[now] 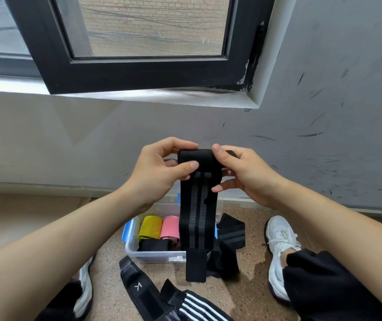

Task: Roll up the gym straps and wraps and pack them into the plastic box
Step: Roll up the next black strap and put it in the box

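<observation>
Both hands are raised above the plastic box (153, 253), close together, and pinch the rolled top of a black wrap with grey stripes (197, 216). Left hand (159, 167): thumb on the roll's front, fingers behind. Right hand (243, 172): thumb on the roll's right end, fingers curled below. The loose tail hangs down across the box, past its near wall. In the box: yellow roll (150, 227), pink roll (171, 227). Right of the box: another black wrap (231, 230) on the floor. Nearer than the box: logo strap (136, 283), white-striped wrap (197, 306).

Black wrap (198, 205) pinched between both thumbs and fingers, left hand (159, 172), right hand (243, 174), tail hanging below fingers over box (134, 242)
</observation>
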### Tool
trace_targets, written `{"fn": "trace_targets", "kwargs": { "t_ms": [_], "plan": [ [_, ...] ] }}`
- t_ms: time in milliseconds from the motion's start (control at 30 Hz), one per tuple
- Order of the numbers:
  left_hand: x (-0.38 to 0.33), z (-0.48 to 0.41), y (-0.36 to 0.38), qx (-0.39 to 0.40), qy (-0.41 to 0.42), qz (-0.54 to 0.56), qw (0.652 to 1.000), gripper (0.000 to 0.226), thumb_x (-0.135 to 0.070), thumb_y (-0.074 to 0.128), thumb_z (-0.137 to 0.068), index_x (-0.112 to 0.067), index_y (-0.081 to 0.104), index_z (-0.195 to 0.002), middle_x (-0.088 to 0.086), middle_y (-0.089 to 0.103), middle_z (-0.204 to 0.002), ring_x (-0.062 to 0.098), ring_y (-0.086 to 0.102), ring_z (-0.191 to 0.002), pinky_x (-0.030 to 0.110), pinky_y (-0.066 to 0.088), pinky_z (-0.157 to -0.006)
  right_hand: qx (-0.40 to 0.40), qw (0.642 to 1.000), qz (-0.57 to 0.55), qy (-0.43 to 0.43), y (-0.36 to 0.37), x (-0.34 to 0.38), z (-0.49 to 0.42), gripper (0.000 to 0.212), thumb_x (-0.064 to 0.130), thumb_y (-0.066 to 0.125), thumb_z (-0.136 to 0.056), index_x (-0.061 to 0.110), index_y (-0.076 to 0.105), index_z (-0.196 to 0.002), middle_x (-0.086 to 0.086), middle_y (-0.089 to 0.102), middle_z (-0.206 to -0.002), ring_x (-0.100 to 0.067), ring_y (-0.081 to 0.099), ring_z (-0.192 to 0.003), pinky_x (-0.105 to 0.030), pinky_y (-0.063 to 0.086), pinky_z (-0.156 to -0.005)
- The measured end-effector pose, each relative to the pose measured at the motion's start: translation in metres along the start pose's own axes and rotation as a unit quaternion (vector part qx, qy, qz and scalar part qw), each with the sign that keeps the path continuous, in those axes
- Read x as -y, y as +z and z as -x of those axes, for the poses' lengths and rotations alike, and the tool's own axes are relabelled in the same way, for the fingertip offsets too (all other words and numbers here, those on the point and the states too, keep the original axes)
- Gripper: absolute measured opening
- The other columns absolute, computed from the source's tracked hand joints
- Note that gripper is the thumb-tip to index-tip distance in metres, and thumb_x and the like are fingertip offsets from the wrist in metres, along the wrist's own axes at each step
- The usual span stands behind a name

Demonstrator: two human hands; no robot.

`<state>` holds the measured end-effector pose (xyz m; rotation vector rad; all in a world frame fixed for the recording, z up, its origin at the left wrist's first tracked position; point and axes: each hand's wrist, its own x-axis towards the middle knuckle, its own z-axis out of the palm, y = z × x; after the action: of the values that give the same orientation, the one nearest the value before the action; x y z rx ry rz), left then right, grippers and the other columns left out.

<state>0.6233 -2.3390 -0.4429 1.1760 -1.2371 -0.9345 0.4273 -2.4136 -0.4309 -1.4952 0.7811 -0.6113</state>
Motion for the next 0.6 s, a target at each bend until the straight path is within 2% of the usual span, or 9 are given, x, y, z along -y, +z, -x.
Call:
{"fn": "trace_targets", "kwargs": {
  "t_ms": [100, 200, 300, 400, 500, 600],
  "plan": [
    [-0.0018, -0.0001, -0.0007, 0.004, 0.002, -0.009, 1.0, 0.031, 0.002, 0.075, -0.087, -0.015, 0.07, -0.113, 0.009, 0.071, -0.11, 0.02, 0.073, -0.08, 0.026, 0.059, -0.066, -0.013, 1.0, -0.001, -0.018, -0.0001, 0.0007, 0.0009, 0.036, 0.034, 0.059, -0.099, 0.003, 0.069, -0.116, -0.02, 0.071, -0.107, -0.027, 0.073, -0.096, -0.028, 0.057, -0.058],
    [-0.0048, -0.0009, -0.0038, 0.019, -0.047, -0.036, 0.998, 0.035, -0.007, 0.074, -0.09, -0.02, 0.066, -0.123, 0.004, 0.071, -0.115, 0.02, 0.075, -0.092, 0.026, 0.058, -0.06, -0.03, 0.999, -0.011, -0.028, 0.0007, 0.0008, 0.0013, 0.027, 0.024, 0.064, -0.098, 0.003, 0.068, -0.115, -0.021, 0.068, -0.105, -0.025, 0.072, -0.092, -0.026, 0.056, -0.055],
    [-0.0058, -0.0001, -0.0064, 0.082, -0.115, -0.035, 0.989, 0.03, -0.031, 0.066, -0.096, -0.022, 0.068, -0.124, 0.003, 0.076, -0.113, 0.014, 0.073, -0.096, 0.027, 0.056, -0.061, -0.04, 0.998, -0.027, -0.044, 0.0009, 0.0018, 0.0017, 0.022, 0.015, 0.066, -0.096, 0.004, 0.066, -0.115, -0.012, 0.065, -0.099, -0.02, 0.071, -0.089, -0.027, 0.056, -0.056],
    [-0.0072, 0.0014, -0.0048, 0.111, -0.138, -0.026, 0.984, 0.041, -0.051, 0.056, -0.093, -0.026, 0.069, -0.123, -0.001, 0.077, -0.11, 0.012, 0.072, -0.094, 0.025, 0.054, -0.061, -0.039, 0.997, -0.035, -0.063, -0.0001, 0.0023, 0.0024, 0.02, 0.007, 0.067, -0.094, 0.008, 0.066, -0.114, -0.013, 0.065, -0.101, -0.025, 0.072, -0.091, -0.03, 0.059, -0.062],
    [-0.0075, 0.0005, -0.0031, 0.081, -0.133, -0.032, 0.987, 0.037, -0.048, 0.053, -0.1, -0.022, 0.071, -0.119, 0.0, 0.076, -0.101, 0.011, 0.07, -0.084, 0.022, 0.052, -0.055, -0.027, 0.997, -0.025, -0.073, 0.0005, 0.0017, 0.0036, 0.025, -0.001, 0.069, -0.091, 0.01, 0.065, -0.114, -0.013, 0.064, -0.108, -0.027, 0.073, -0.094, -0.032, 0.061, -0.069],
    [-0.0042, -0.0001, -0.0035, 0.057, -0.115, -0.031, 0.991, 0.029, -0.037, 0.06, -0.1, -0.014, 0.07, -0.115, 0.002, 0.074, -0.094, 0.012, 0.068, -0.079, 0.021, 0.051, -0.052, -0.022, 0.996, -0.003, -0.086, 0.004, 0.0006, 0.0033, 0.032, -0.01, 0.069, -0.088, 0.011, 0.064, -0.111, -0.01, 0.062, -0.113, -0.02, 0.071, -0.091, -0.033, 0.062, -0.073]
  ]
}}
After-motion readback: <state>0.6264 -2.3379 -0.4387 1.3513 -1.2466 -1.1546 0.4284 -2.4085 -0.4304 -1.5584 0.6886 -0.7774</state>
